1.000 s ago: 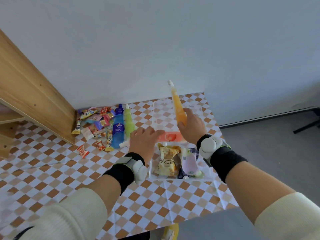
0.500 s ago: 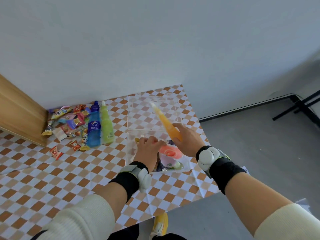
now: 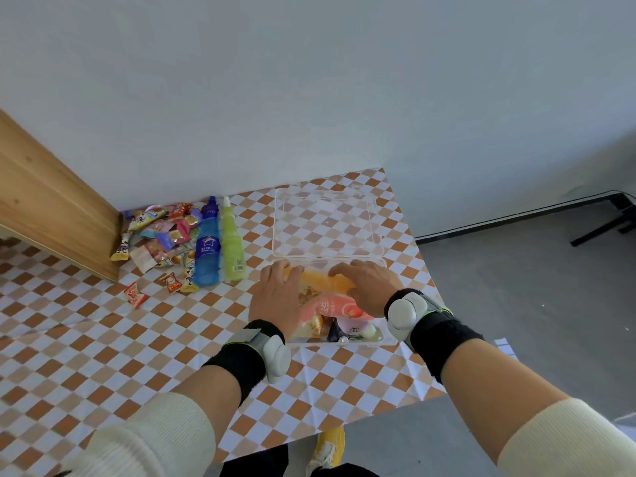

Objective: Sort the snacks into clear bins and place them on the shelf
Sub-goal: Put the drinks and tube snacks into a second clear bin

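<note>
Partly done: both the left hand [image 3: 278, 297] and right hand [image 3: 370, 287] press the orange tube pouch [image 3: 321, 281] into the clear plastic bin [image 3: 387, 339] at the counter's right edge; loose snack pile [image 3: 165, 235] unsorted, nothing shelved.

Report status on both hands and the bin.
Left hand and right hand pressing orange pouch into clear bin. Lid open. Nothing blocking.

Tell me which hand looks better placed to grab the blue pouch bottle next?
Probably the left hand. It rests at the clear plastic bin's left edge, nearest the blue pouch bottle lying on the checkered tablecloth. The right hand would have to cross over the bin.
</note>
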`<state>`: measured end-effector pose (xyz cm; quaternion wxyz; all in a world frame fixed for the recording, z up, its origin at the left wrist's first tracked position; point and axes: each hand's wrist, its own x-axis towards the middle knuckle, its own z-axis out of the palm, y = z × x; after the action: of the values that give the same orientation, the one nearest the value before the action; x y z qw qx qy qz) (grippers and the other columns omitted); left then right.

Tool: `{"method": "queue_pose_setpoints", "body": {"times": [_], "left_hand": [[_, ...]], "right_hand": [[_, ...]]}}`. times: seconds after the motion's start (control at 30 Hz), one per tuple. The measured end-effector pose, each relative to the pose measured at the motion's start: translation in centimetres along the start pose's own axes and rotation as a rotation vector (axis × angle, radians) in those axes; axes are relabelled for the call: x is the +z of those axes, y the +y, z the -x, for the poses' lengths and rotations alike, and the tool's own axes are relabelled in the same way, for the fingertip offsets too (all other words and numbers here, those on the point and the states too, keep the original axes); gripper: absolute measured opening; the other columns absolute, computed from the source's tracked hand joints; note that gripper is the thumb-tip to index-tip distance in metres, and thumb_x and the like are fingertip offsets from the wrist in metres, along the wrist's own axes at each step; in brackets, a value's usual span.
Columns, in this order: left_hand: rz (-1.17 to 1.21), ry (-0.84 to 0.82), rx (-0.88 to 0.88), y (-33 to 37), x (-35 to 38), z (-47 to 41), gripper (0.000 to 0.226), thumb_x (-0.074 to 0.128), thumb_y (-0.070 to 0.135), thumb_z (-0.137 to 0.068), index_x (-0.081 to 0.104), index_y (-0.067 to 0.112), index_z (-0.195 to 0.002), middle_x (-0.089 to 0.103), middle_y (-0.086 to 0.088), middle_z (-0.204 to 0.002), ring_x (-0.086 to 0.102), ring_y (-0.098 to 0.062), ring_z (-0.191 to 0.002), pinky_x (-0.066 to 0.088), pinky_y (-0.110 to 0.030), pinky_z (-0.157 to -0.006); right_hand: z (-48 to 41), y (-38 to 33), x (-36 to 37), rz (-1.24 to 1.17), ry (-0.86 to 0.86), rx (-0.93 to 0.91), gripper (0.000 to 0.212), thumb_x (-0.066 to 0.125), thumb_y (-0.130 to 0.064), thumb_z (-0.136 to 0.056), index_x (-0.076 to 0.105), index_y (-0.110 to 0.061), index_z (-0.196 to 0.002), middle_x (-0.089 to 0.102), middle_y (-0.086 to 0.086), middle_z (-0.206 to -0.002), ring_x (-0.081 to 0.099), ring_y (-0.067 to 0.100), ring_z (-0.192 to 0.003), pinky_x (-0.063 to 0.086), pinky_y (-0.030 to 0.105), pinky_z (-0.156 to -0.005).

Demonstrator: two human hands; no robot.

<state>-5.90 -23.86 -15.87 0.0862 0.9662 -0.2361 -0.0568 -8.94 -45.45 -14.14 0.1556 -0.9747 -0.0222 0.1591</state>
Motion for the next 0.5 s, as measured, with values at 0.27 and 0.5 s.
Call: {"method": "queue_pose_setpoints", "body": {"times": [0.27,0.5], "left_hand": [[-0.056,-0.052,-0.023,-0.2,0.7,-0.3,0.079,0.033,0.082,-0.083,0.051,0.023,-0.133,0.054,0.001,-0.124,0.044,-0.025,-0.112,0.043,-0.039,-0.092],[-0.192,-0.117,0.049,-1.3,2.0,0.2,0.069,0.024,0.073,-0.093,0.051,0.022,-0.131,0.062,0.003,-0.122,0.040,-0.024,-0.117,0.030,-0.039,-0.094]], "right_hand": [[-0.8,-1.6,2.3,0.033,0.091,0.222,0.048,0.057,-0.009,-0.088,0.046,-0.032,-0.129,0.052,0.006,-0.106,0.057,0.029,-0.079,0.053,0.040,-0.065],[-1.3,-1.6,4.2,-0.044,0.036,0.271,0.057,0.052,0.007,-0.084,0.045,-0.017,-0.136,0.042,0.014,-0.124,0.057,0.035,-0.094,0.052,0.038,-0.075]]}}
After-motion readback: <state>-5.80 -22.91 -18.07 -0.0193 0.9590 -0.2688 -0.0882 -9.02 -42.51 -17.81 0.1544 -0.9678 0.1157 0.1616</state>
